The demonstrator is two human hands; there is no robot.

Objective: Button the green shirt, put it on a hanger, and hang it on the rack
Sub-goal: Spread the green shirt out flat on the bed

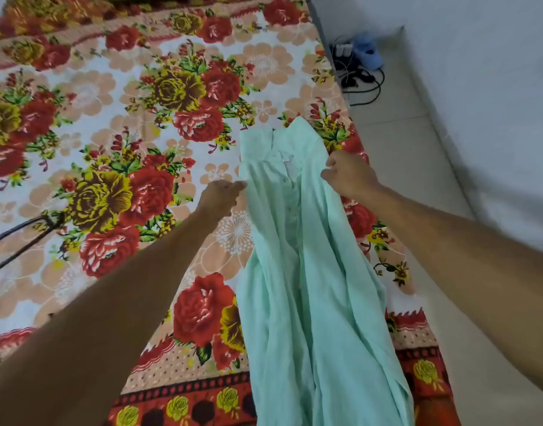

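Note:
The pale green shirt [310,272] hangs lengthwise over the right side of the flowered bed, collar at the far end, hem toward me. My left hand [219,196] pinches the shirt's left shoulder edge. My right hand [348,175] grips the right shoulder edge near the collar. Both hold the shirt up, so the cloth falls in folds. The front placket with its buttons runs down the middle and looks partly open near the collar. A black hanger [24,238] lies on the bed at the far left, partly out of view.
The flowered bedsheet [141,118] covers the bed, whose right edge runs diagonally beside a pale tiled floor [402,149]. A power strip with black cables [359,78] and a blue object [368,50] sit on the floor by the wall.

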